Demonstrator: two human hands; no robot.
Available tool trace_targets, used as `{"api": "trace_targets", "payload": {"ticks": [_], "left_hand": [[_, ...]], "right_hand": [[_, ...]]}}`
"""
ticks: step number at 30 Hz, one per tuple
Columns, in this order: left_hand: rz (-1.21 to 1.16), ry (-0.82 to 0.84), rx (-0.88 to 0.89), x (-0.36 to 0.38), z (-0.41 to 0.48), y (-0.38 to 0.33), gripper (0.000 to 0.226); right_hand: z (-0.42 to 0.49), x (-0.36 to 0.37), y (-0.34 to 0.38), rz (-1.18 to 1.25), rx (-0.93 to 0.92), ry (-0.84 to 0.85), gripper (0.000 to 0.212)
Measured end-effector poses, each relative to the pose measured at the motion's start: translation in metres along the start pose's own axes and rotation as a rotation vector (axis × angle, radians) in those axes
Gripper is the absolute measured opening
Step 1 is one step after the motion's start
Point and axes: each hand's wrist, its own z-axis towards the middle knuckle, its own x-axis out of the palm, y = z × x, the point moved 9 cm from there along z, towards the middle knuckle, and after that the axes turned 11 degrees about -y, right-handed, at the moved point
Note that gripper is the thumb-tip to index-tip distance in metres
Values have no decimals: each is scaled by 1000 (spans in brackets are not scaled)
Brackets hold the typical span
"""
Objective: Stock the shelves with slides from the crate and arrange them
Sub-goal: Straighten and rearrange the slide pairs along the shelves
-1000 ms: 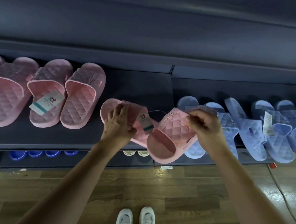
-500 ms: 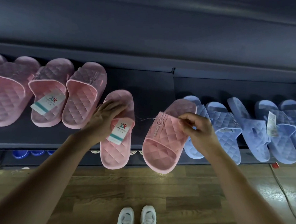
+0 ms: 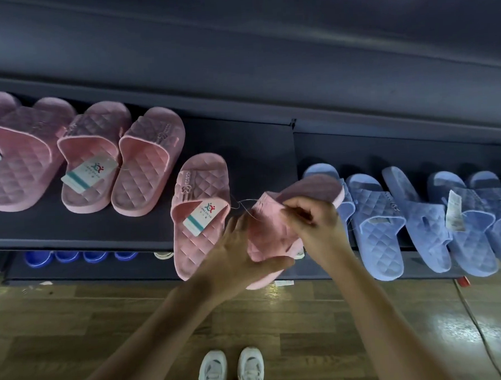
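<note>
**Second pink slide in both hands, toe turned off to the right**

The pink slide [image 3: 270, 235] is held just over the front edge of the shelf [image 3: 256, 149], in the gap between its mate [image 3: 202, 177] and the row of blue slides [image 3: 375, 221]. The right hand [image 3: 315, 230] pinches the strap from above w/ curled fingers. The left hand [image 3: 235, 257] takes the heel end, thumb across it and fingers up along the left side, so both grips are closed on this one slide.

Its long axis goes from the heel, low and left by the left hand, to the toe, high and right. The toe is touching or covering the first blue slide (I cannot tell which). The mate lies nearly straight front-to-back, heel hanging over the shelf edge, w/ a paper tag [image 3: 206, 219] on its footbed.

A thin string [image 3: 245, 203] ties the two, so the held slide cannot go far from the mate.

Judgement: the next move is to swing the toe to the left until it is parallel w/ the mate, then push both back, approx. in line w/ the other pink pairs [image 3: 146, 163]. The right hand is nearer to the toe and should lead the turn.
</note>
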Motion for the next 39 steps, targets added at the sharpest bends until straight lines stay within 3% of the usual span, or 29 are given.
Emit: {"api": "trace_targets", "payload": {"ticks": [2, 6, 11, 14, 16, 18, 23, 26, 28, 32, 36, 39], "left_hand": [[91, -9, -44, 8, 3, 3, 118], [139, -134, -34, 0, 16, 5, 99], [-22, -24, -64, -8, 17, 3, 73], [-180, 91, -140, -4, 18, 11, 68], [-203, 167, -190, -2, 20, 14, 65], [-166, 227, -193, 0, 23, 13, 57], [-144, 319, -217, 8, 30, 3, 49], [-282, 275, -214, 9, 32, 0, 57], [-366, 215, -302, 9, 36, 7, 65], [-467, 159, -414, 20, 52, 8, 47], [-388, 145, -332, 27, 59, -4, 46], [-328, 82, -210, 18, 59, -11, 63]], "right_hand": [[-1, 4, 8, 7, -13, -1, 12], [-5, 12, 19, -3, -58, 38, 20], [-9, -8, 12, -54, -113, 32, 29], [-14, -19, -3, -138, -130, 100, 60], [-17, -22, -9, -319, -232, 146, 71], [-19, -24, -17, -462, -327, 142, 66], [-21, -44, -22, -434, -304, 90, 28], [-25, -54, -28, -507, -296, 61, 29], [-30, -60, -28, -601, -321, 14, 28], [-43, -76, -7, -775, -414, -228, 35], [-46, -76, -4, -753, -391, -280, 38], [-43, -78, 0, -747, -348, -299, 29]]}}
